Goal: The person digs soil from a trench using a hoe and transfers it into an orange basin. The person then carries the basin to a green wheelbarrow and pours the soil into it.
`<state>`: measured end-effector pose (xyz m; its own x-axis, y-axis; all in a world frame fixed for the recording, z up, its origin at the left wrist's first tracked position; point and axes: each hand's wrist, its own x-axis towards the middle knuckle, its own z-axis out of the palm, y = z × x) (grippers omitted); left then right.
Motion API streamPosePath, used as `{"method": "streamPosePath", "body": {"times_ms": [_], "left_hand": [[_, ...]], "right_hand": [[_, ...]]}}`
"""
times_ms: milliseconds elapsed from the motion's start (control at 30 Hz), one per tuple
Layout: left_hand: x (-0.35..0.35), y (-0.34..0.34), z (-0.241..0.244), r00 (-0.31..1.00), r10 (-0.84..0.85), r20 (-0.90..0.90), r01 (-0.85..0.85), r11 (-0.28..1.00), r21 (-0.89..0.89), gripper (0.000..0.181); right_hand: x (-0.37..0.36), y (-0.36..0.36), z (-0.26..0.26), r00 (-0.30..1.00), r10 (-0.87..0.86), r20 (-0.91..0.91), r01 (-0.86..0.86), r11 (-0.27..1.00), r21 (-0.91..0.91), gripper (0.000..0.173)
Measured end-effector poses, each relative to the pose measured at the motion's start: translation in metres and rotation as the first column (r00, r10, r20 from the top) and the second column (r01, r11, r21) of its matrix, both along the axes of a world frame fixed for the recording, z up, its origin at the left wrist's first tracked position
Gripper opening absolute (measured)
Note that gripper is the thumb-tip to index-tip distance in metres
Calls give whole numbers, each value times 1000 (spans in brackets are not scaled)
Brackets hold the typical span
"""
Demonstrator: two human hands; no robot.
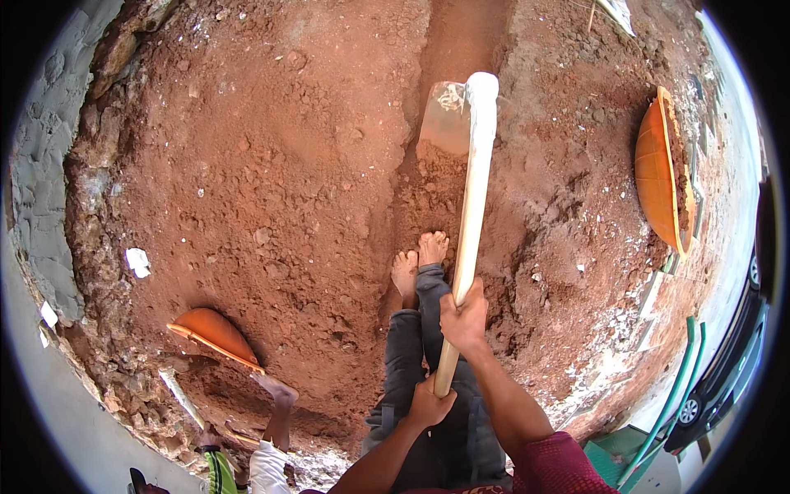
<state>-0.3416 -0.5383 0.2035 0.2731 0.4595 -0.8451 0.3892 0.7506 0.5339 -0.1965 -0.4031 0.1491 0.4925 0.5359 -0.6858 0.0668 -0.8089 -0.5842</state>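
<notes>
A hoe with a pale wooden handle (472,216) and a broad metal blade (445,120) is held in both hands. Near the handle's lower end, my left hand (432,401) is closed round the wood. Higher up the same handle, my right hand (465,315) grips it. The blade is over a narrow trench (466,37) in the red soil, with loose earth (432,185) at its lower edge. My bare feet stand together in the loose soil below the blade.
An orange basin (654,173) holding soil stands at the right, and another orange basin (216,336) lies tilted at lower left beside a co-worker's bare foot (278,389). Rough grey masonry (43,173) borders the left. A green wheelbarrow (611,454) and a parked car (719,376) are at lower right.
</notes>
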Motion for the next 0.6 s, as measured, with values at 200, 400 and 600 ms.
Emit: {"method": "streamPosePath", "body": {"times_ms": [200,400,600], "left_hand": [[71,147,-107,988,-34,150,-2,972,233,21],[21,-2,-77,989,138,-62,-147,971,-187,16],[-20,-28,6,997,-50,-59,50,999,-7,40]], "right_hand": [[77,141,-52,977,-50,206,-5,966,257,19],[8,20,-91,986,163,34,-150,957,-249,38],[-20,-52,-27,999,-34,-1,34,999,2,26]]}}
